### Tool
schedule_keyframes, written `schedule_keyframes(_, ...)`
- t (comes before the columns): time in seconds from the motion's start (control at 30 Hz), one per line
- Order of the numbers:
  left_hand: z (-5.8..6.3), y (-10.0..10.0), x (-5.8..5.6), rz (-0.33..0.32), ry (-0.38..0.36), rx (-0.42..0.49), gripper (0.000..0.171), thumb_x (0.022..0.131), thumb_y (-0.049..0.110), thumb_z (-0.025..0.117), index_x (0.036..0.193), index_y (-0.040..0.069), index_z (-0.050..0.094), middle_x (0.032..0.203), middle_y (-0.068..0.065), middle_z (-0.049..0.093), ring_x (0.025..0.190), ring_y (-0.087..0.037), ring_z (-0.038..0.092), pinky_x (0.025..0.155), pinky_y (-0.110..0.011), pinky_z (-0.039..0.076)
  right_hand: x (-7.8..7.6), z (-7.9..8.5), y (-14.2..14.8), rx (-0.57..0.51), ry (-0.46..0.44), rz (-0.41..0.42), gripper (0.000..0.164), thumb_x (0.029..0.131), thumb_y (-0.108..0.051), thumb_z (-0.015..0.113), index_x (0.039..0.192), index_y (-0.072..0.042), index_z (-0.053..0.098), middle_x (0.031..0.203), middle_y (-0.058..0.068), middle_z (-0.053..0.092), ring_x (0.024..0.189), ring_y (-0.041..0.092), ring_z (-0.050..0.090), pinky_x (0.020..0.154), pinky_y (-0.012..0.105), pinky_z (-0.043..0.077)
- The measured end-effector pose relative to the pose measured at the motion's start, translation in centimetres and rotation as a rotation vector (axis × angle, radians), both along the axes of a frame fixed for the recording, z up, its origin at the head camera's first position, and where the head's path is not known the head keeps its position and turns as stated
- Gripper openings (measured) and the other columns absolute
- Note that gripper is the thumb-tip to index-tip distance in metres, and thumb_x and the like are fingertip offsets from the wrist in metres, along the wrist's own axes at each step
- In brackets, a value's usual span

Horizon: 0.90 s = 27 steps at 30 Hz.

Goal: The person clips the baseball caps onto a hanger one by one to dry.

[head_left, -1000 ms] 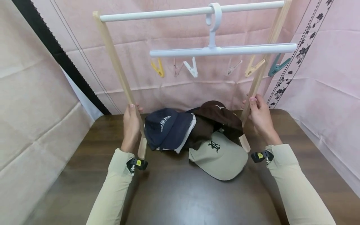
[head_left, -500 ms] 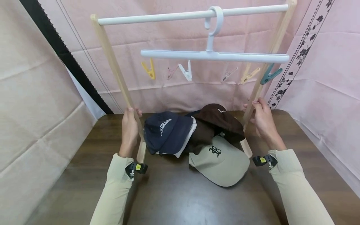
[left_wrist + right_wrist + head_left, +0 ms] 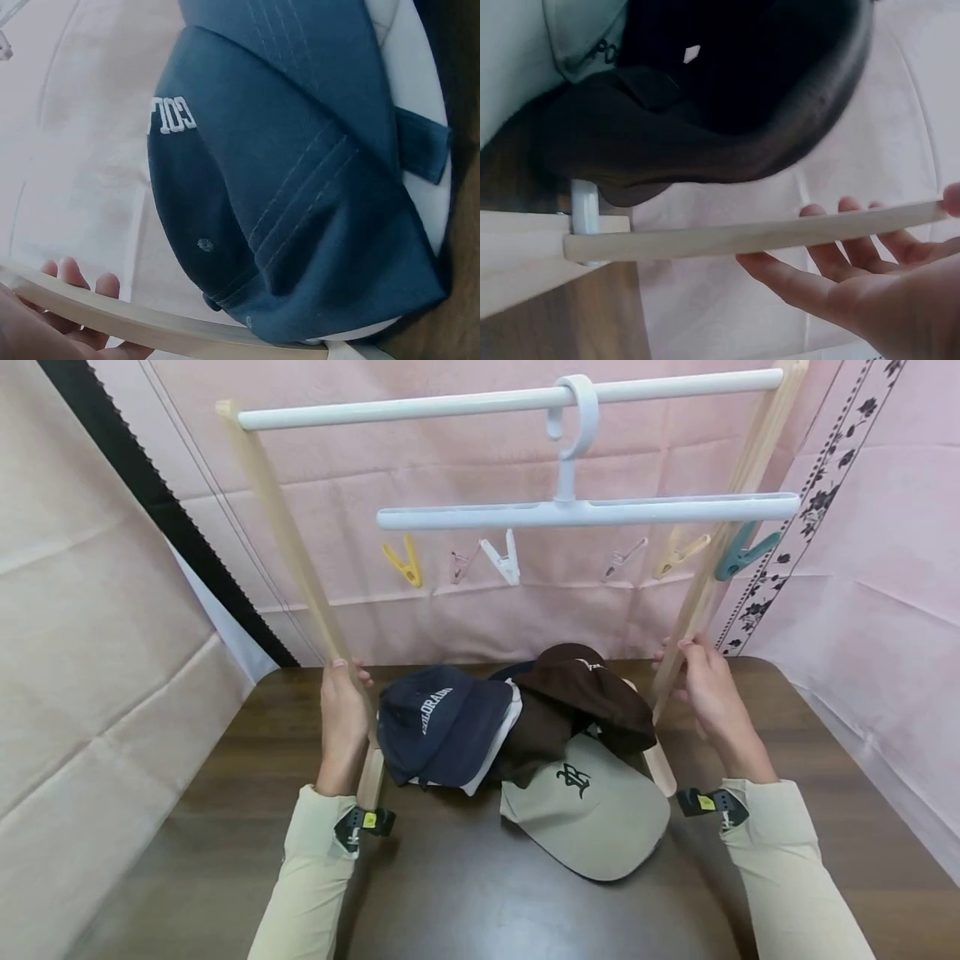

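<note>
ok so the pale wooden rack with a white rod [image 3: 390, 412] has slid nearer the person, left hand [image 3: 345, 714] and right hand [image 3: 717, 700] moving with it, plus the navy cloth cap [image 3: 442, 722], dark brown cap [image 3: 592, 693] and grey-beige cap [image 3: 592, 810]. Pale blue plastic hanger [image 3: 480, 517] swung too, right end higher than half a second ago

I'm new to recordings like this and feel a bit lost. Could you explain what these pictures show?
There is no machine here: a person works bare-handed. The head view is taken from the person's head, looking forward and down; the two wrist views are close-ups taken from each wrist. The left grip and right grip each hold one side of a wooden rack. From its white bar hangs a pale hanger, with small clips below it. Heaped on the table are a navy cap, a brown cap and, in front, a pale cap.
</note>
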<state>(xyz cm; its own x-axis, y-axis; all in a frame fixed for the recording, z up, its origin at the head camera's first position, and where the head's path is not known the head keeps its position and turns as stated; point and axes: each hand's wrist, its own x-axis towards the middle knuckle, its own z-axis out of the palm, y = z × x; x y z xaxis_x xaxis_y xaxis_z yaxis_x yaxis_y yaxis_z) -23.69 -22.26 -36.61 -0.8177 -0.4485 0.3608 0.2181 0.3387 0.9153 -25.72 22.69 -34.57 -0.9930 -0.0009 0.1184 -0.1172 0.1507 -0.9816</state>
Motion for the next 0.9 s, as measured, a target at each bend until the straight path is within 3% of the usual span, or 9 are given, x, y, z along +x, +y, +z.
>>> schedule_keyframes(0.1, -0.1, -0.2, 0.2, 0.025, -0.012, -0.022, 0.052, 0.115, 0.034, 0.018, 0.119, -0.002, 0.056, 0.098, -0.013, 0.059, 0.095, -0.024, 0.06, 0.087, -0.029, 0.04, 0.3, 0.1, 0.0, 0.026, -0.01, 0.023, 0.037, 0.114, -0.034, 0.02, 0.131, -0.02, 0.049, 0.119, -0.003, 0.057, 0.119, 0.014, 0.056, 0.109, 0.062, 0.041)
schedule_keyframes(0.27, -0.2, -0.2, 0.6, 0.002, -0.029, -0.023, 0.053, 0.114, 0.035, 0.015, 0.114, 0.001, 0.055, 0.098, -0.014, 0.057, 0.092, -0.024, 0.059, 0.086, -0.031, 0.041, 0.5, 0.3, 0.2, 0.057, -0.027, 0.031, 0.04, 0.114, -0.032, 0.016, 0.13, -0.017, 0.049, 0.121, 0.003, 0.054, 0.12, 0.018, 0.056, 0.109, 0.063, 0.042)
schedule_keyframes(0.43, -0.2, 0.0, 0.5, 0.013, -0.025, -0.038, 0.055, 0.114, 0.038, 0.015, 0.112, 0.003, 0.058, 0.099, -0.014, 0.061, 0.094, -0.027, 0.062, 0.086, -0.032, 0.042, 0.6, 0.8, 0.8, 0.14, -0.026, 0.081, 0.054, 0.115, -0.032, 0.014, 0.149, 0.001, 0.038, 0.145, 0.023, 0.045, 0.137, 0.035, 0.048, 0.113, 0.066, 0.04)
schedule_keyframes(0.5, -0.2, -0.1, 0.5, 0.031, -0.029, -0.045, 0.057, 0.113, 0.039, 0.016, 0.113, 0.002, 0.06, 0.1, -0.016, 0.065, 0.094, -0.026, 0.063, 0.087, -0.031, 0.042, 0.8, 1.2, 1.1, 0.227, -0.015, 0.091, 0.058, 0.115, -0.033, 0.018, 0.156, 0.007, 0.029, 0.154, 0.03, 0.038, 0.142, 0.043, 0.043, 0.113, 0.06, 0.044)
schedule_keyframes(0.57, 0.0, -0.3, 0.5, 0.046, -0.023, -0.048, 0.057, 0.114, 0.038, 0.019, 0.114, 0.0, 0.061, 0.101, -0.017, 0.068, 0.094, -0.024, 0.065, 0.088, -0.03, 0.043, 1.2, 1.5, 1.3, 0.326, -0.014, 0.076, 0.06, 0.116, -0.036, 0.025, 0.156, 0.008, 0.028, 0.155, 0.034, 0.036, 0.141, 0.047, 0.044, 0.107, 0.046, 0.053)
schedule_keyframes(0.63, 0.2, -0.6, 0.4, 0.047, -0.002, -0.041, 0.055, 0.114, 0.037, 0.021, 0.118, -0.002, 0.061, 0.101, -0.018, 0.069, 0.094, -0.023, 0.066, 0.089, -0.028, 0.044, 1.7, 1.9, 1.4, 0.443, -0.021, 0.017, 0.059, 0.114, -0.042, 0.033, 0.147, 0.006, 0.037, 0.146, 0.032, 0.046, 0.129, 0.043, 0.055, 0.092, 0.035, 0.059)
schedule_keyframes(0.7, 0.6, -0.9, 0.4, 0.033, 0.029, -0.018, 0.049, 0.114, 0.032, 0.024, 0.12, -0.001, 0.059, 0.102, -0.018, 0.068, 0.096, -0.023, 0.065, 0.088, -0.028, 0.044, 2.2, 2.4, 1.4, 0.541, -0.025, -0.046, 0.053, 0.113, -0.047, 0.038, 0.128, 0.003, 0.047, 0.123, 0.025, 0.056, 0.106, 0.036, 0.061, 0.074, 0.029, 0.053)
schedule_keyframes(0.77, 0.9, -1.0, 0.4, 0.017, 0.068, 0.006, 0.042, 0.114, 0.028, 0.027, 0.126, -0.001, 0.055, 0.106, -0.018, 0.067, 0.101, -0.024, 0.065, 0.09, -0.029, 0.044, 2.8, 2.9, 1.3, 0.638, -0.011, -0.094, 0.051, 0.111, -0.051, 0.039, 0.11, -0.002, 0.05, 0.101, 0.016, 0.055, 0.086, 0.03, 0.057, 0.065, 0.031, 0.044)
schedule_keyframes(0.9, 1.5, -0.9, 0.8, 0.05, 0.126, 0.011, 0.037, 0.113, 0.025, 0.033, 0.14, 0.003, 0.048, 0.125, -0.016, 0.061, 0.114, -0.025, 0.059, 0.094, -0.032, 0.043, 3.5, 3.6, 0.5, 0.749, 0.07, -0.04, 0.046, 0.112, -0.047, 0.044, 0.102, -0.005, 0.06, 0.084, 0.009, 0.053, 0.075, 0.026, 0.049, 0.062, 0.037, 0.04)
